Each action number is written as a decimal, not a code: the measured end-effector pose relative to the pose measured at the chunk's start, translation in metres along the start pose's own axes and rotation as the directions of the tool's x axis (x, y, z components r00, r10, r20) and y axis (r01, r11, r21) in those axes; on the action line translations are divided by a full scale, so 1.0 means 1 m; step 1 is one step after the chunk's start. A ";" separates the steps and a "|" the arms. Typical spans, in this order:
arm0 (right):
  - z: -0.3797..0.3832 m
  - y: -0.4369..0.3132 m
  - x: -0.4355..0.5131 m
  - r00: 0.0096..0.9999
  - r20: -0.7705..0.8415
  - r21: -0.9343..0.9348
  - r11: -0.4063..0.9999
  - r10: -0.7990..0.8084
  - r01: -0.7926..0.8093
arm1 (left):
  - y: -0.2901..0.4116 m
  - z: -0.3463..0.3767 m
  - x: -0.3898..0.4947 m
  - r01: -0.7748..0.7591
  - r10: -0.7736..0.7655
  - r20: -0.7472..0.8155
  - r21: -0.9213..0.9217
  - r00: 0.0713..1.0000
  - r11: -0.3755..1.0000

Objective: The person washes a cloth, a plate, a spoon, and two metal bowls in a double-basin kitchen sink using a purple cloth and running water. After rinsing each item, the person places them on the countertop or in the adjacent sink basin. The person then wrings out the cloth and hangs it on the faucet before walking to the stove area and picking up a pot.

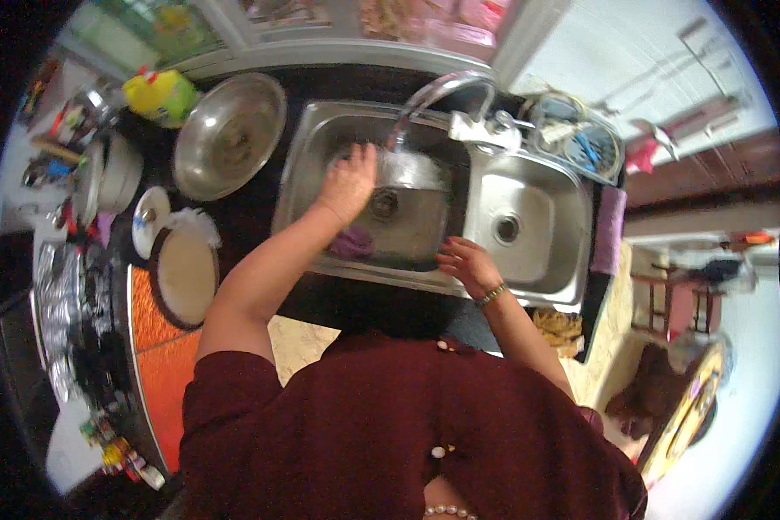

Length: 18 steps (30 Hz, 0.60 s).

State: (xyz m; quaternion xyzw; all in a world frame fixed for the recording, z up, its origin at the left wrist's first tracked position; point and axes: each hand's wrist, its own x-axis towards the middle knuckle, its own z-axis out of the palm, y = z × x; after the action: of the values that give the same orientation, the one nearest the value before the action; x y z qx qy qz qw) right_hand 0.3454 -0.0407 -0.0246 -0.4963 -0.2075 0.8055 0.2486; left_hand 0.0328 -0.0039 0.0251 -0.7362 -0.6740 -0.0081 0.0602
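Note:
Over the left basin of a stainless steel double sink is my left hand, fingers stretched toward the faucet spout. Nothing shows in it. My right hand hovers by the front end of the divider between the basins, fingers spread and holding nothing. A chrome gooseneck faucet arches over the left basin. Below its spout is a bright curved steel surface; whether it is a vessel or the basin wall, I cannot tell. A purple cloth lies in the left basin, partly behind my left forearm. Drains show in both basins.
Left of the sink, a wide steel bowl rests on the black counter, near a round board, a lid and pots. A plastic basket stands behind the right basin. A purple towel hangs at the right edge.

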 end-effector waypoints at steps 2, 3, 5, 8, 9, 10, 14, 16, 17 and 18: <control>-0.011 0.005 0.003 0.999 0.010 0.001 1.000 0.030 -0.030 | 0.001 -0.012 -0.021 -0.079 0.078 -0.037 -0.004 0.996 0.997; -0.018 0.008 0.003 0.998 0.004 0.003 0.998 0.058 -0.058 | 0.003 -0.020 -0.029 -0.113 0.108 -0.212 -0.012 0.971 0.994; -0.027 0.016 0.007 0.997 0.002 0.001 0.997 0.080 -0.080 | 0.003 -0.039 -0.052 -0.160 0.192 -0.313 0.126 0.930 0.979; -0.038 0.026 0.009 0.993 0.026 -0.069 0.991 0.116 -0.114 | 0.000 -0.071 -0.079 -0.207 0.184 -0.415 -0.012 0.891 0.978; -0.040 0.028 0.008 0.991 0.093 -0.211 0.975 0.095 -0.073 | -0.003 -0.081 -0.086 -0.218 0.172 -0.454 -0.052 0.874 0.975; -0.040 0.030 0.008 0.986 0.146 -0.339 0.941 0.075 -0.021 | -0.009 -0.091 -0.091 -0.238 0.170 -0.510 -0.071 0.843 0.969; -0.025 0.035 0.005 0.981 0.084 -0.125 0.979 0.173 -0.162 | -0.048 -0.126 -0.119 -0.251 0.035 -0.667 -0.231 0.744 0.940; -0.009 0.039 0.004 0.989 0.063 -0.161 0.980 0.133 -0.121 | -0.072 -0.139 -0.140 -0.188 -0.148 -0.613 -0.448 0.776 0.874; 0.000 0.043 0.002 0.990 0.039 -0.177 0.976 0.137 -0.128 | -0.083 -0.144 -0.152 -0.113 -0.263 -0.510 -0.594 0.819 0.797; 0.009 0.046 0.002 0.989 0.050 -0.185 0.974 0.138 -0.127 | -0.096 -0.147 -0.157 -0.087 -0.361 -0.497 -0.672 0.789 0.735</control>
State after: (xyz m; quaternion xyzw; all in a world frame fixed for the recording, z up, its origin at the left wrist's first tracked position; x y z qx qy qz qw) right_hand 0.3278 -0.0768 -0.0487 -0.5042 -0.2543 0.8131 0.1413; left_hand -0.0662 -0.1657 0.1637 -0.6114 -0.6264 -0.4835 0.0030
